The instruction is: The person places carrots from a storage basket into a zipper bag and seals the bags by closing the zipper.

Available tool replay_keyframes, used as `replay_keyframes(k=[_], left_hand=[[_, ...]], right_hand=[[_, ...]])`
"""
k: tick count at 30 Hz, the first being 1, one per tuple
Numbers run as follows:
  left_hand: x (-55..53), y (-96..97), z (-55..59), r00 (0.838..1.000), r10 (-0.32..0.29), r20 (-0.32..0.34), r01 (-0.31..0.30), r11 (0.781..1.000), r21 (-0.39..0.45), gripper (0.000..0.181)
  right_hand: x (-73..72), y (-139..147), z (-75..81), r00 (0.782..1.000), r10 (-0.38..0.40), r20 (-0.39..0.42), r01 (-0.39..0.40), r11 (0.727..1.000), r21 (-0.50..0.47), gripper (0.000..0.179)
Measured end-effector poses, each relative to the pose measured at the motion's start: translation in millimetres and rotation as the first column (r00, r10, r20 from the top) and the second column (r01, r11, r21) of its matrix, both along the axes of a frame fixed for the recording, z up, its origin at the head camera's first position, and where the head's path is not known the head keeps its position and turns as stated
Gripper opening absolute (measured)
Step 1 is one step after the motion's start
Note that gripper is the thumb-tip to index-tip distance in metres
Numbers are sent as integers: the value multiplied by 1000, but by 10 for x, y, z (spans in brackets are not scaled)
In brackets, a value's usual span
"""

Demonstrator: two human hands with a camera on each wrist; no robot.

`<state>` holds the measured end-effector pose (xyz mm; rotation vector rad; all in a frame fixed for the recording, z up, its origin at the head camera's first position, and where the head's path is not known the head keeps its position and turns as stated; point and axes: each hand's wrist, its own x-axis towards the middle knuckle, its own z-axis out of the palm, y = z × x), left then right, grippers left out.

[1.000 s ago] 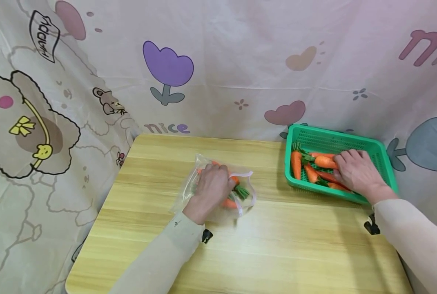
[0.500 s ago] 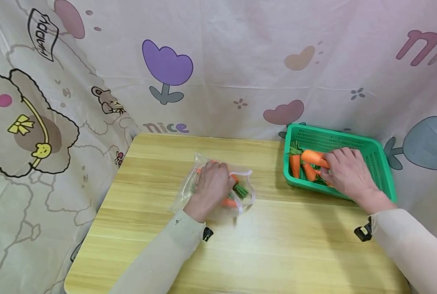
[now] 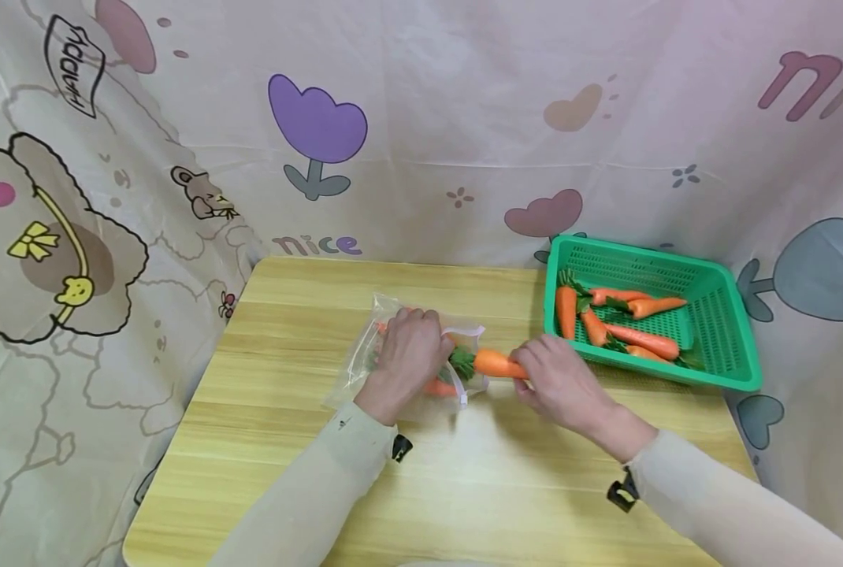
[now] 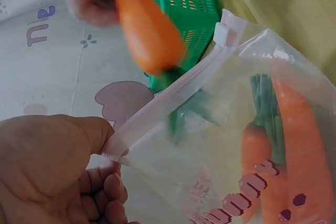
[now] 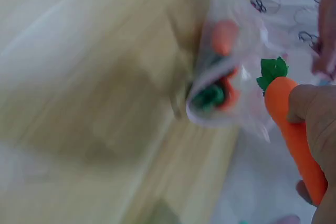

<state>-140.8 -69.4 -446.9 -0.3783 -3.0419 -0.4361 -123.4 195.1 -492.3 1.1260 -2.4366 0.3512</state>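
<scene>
A clear zip bag (image 4: 226, 129) with pink printing and a white slider lies on the table with several carrots (image 4: 304, 140) inside. My left hand (image 3: 410, 354) pinches the bag's pink-edged rim between thumb and fingers, as the left wrist view shows. Its mouth gapes toward the right. My right hand (image 3: 559, 386) grips a single carrot (image 3: 495, 364) by its body, with the green leafy top pointing left at the bag's mouth. In the left wrist view those leaves show through the film at the rim; whether they are inside, I cannot tell.
At the back right of the wooden table (image 3: 280, 315) stands a green plastic basket (image 3: 744, 331) holding several more carrots (image 3: 641, 340). A printed curtain (image 3: 407, 118) hangs behind the table and along its left side.
My right hand has lifted a carrot out of the green basket and carried it left to the bag's mouth. The left hand has stayed in place on the bag.
</scene>
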Motion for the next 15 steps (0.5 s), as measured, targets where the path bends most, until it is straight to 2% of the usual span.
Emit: replay_keyframes(k=[5, 9, 15], left_hand=[[8, 32, -2, 1000, 2, -3, -2, 1000, -1, 22], [25, 59, -25, 1000, -7, -18, 6, 1000, -10, 23], [44, 77, -57, 996, -20, -85, 19, 1000, -11, 24]], right_hand=[[-71, -380, -221, 1000, -29, 8, 29, 999, -16, 31], [-147, -628, -392, 998, -67, -20, 67, 997, 22, 31], [-261, -897, -627, 976, -199, -83, 205, 975, 79, 22]])
